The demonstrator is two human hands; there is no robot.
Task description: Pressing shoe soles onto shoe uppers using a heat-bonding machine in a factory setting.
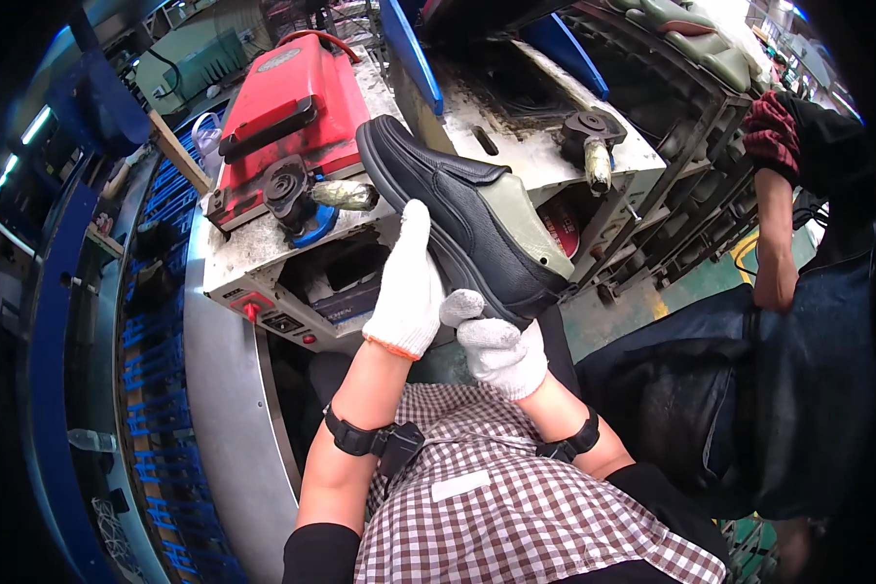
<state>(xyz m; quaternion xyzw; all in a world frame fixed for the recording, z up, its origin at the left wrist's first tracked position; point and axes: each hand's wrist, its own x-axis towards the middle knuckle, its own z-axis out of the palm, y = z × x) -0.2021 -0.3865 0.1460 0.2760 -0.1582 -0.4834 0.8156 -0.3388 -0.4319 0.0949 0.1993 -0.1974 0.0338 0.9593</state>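
apparently at a handling or checking step: holding black shoe (462, 209) tilted in mid-air near red-lidded machine (292, 88), grasping along sole (383, 182) with left grip (409, 282) and near heel (529, 292) with right grip (504, 352), probably needing steady two-handed support for the next move.

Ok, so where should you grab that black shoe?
Probably by the sole edge, about halfway along, coming from the lower left like the left hand. The shoe slants, toe up and away, with its sole facing that side. The heel points back toward the person, so a second hold there could steady it.
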